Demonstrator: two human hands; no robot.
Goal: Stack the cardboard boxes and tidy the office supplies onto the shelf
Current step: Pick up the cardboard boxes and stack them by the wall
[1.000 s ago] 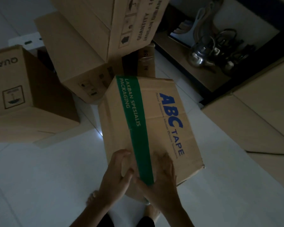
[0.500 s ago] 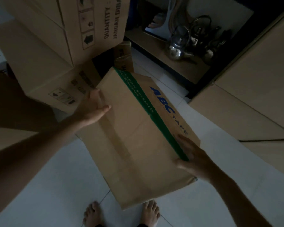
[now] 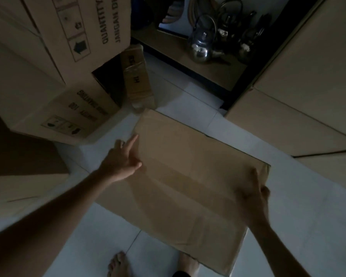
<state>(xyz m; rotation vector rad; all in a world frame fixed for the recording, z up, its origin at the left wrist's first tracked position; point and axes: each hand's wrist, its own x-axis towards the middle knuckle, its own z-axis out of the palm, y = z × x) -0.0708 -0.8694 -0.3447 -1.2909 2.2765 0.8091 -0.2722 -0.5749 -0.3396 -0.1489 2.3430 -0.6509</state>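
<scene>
A plain brown cardboard box [image 3: 184,182] is held above the white tiled floor in the middle of the view, a broad unprinted face turned up. My left hand [image 3: 121,159] lies flat against its left edge, fingers stretched out. My right hand [image 3: 254,193] grips the box's right edge, fingers curled over the top. A stack of printed cardboard boxes [image 3: 72,47] rises at the upper left. A low wooden shelf [image 3: 180,50] stands at the top centre.
A small taped box [image 3: 137,76] leans by an open box [image 3: 84,112] under the stack. Metal kettles [image 3: 201,47] sit on the shelf. Large cardboard boxes [image 3: 308,92] fill the right side. Another box [image 3: 24,162] lies at the left. My bare feet [image 3: 118,264] stand below.
The box has turned over: its green tape stripe and blue lettering are out of sight. My hands went from its near end to its opposite sides, and the box sank lower.
</scene>
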